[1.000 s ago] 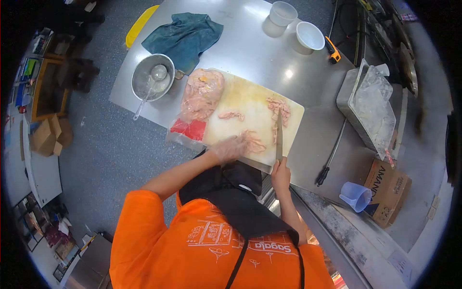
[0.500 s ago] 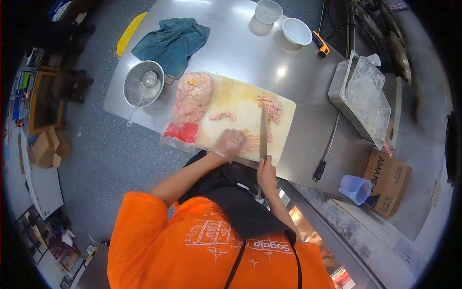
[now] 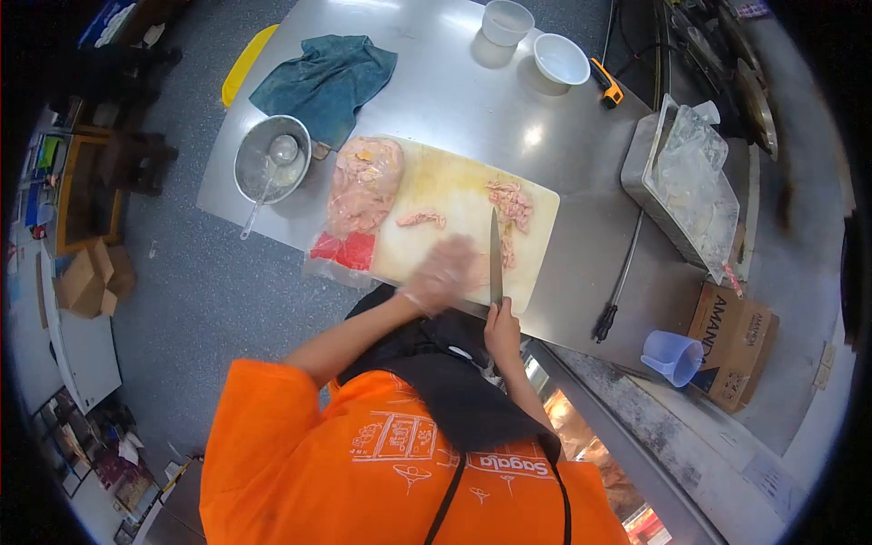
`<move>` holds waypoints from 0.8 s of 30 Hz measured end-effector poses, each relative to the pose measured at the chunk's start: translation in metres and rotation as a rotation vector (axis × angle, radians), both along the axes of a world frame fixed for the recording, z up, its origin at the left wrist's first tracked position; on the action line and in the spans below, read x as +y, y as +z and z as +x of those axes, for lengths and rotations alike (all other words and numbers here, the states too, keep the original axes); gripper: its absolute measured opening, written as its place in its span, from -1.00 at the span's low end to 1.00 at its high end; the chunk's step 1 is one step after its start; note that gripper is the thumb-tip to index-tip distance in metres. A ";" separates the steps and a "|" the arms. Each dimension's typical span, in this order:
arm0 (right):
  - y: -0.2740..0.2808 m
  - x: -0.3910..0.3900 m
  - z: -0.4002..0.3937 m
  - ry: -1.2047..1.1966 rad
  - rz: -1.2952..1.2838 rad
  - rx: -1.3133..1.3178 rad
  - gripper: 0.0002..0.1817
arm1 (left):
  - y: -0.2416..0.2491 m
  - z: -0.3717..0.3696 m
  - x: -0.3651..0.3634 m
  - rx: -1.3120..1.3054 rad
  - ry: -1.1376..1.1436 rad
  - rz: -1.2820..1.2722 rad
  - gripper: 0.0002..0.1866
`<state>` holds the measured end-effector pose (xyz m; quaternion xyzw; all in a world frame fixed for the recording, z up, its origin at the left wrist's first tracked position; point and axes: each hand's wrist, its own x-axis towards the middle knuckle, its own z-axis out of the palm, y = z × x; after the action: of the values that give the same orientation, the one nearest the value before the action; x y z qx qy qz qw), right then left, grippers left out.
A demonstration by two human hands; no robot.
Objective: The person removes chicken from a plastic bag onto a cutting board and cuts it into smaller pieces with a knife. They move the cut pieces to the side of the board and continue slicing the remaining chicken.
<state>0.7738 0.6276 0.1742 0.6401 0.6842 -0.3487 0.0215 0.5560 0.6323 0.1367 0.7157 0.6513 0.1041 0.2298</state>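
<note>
My right hand (image 3: 502, 329) grips the handle of a long kitchen knife (image 3: 496, 259), its blade pointing away from me across the white cutting board (image 3: 436, 173). My left hand (image 3: 445, 275), in a clear plastic glove, is over the board's near edge, left of the blade; motion smears its fingers. Raw pink meat beside the glove is mostly hidden by it. Cut meat pieces (image 3: 511, 204) are heaped at the board's right side, with more along the blade. One separate meat strip (image 3: 421, 218) lies mid-board. A clear bag of raw meat (image 3: 365, 186) rests against the board's left edge.
On the steel table (image 3: 436, 82) are a metal pot (image 3: 250, 173) with a ladle, a green cloth (image 3: 331, 77), two white bowls (image 3: 560, 60), an orange-black tool (image 3: 607, 84), a sharpening steel (image 3: 619, 282) and a metal pan (image 3: 640, 154) holding plastic. A measuring jug (image 3: 672, 357) stands at the right.
My left hand has lifted and shifted slightly right and away from me, toward the knife, and is now blurred. The knife's tip has dropped slightly nearer to me.
</note>
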 end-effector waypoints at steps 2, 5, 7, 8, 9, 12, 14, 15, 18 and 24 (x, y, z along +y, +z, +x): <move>0.001 0.000 0.000 0.005 0.000 -0.034 -0.72 | 0.000 0.026 0.005 -0.082 -0.353 0.010 -0.32; 0.003 0.009 0.007 0.075 0.028 -0.091 -0.73 | -0.012 0.006 -0.003 -0.093 -0.218 0.195 -0.35; 0.008 0.005 0.004 0.091 0.035 -0.085 -0.72 | -0.007 -0.017 -0.015 -0.043 -0.160 0.169 -0.37; 0.011 0.002 0.001 0.092 0.029 -0.085 -0.72 | -0.003 -0.025 -0.017 0.017 -0.102 0.151 -0.39; 0.015 0.000 -0.004 0.061 0.007 -0.092 -0.71 | -0.004 -0.025 -0.019 0.017 -0.099 0.150 -0.39; 0.012 -0.024 0.007 0.073 -0.048 -0.091 -0.68 | -0.009 -0.016 -0.027 0.177 -0.036 0.276 -0.44; 0.009 -0.027 0.004 0.112 -0.079 -0.079 -0.67 | -0.019 -0.001 -0.021 -0.072 -0.342 0.112 -0.55; 0.008 -0.023 -0.001 0.103 -0.091 -0.079 -0.65 | -0.027 0.003 -0.019 -0.073 -0.338 0.105 -0.55; -0.005 0.027 -0.045 0.081 -0.108 -0.074 -0.61 | -0.047 0.004 -0.024 -0.109 -0.256 0.372 -0.66; -0.024 0.097 -0.095 0.140 0.118 -0.030 -0.59 | -0.020 -0.006 -0.019 -0.090 -0.275 0.365 -0.69</move>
<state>0.6784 0.7246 0.1498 0.5960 0.7464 -0.2956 0.0182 0.5499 0.6137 0.1164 0.8220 0.5072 0.2195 0.1374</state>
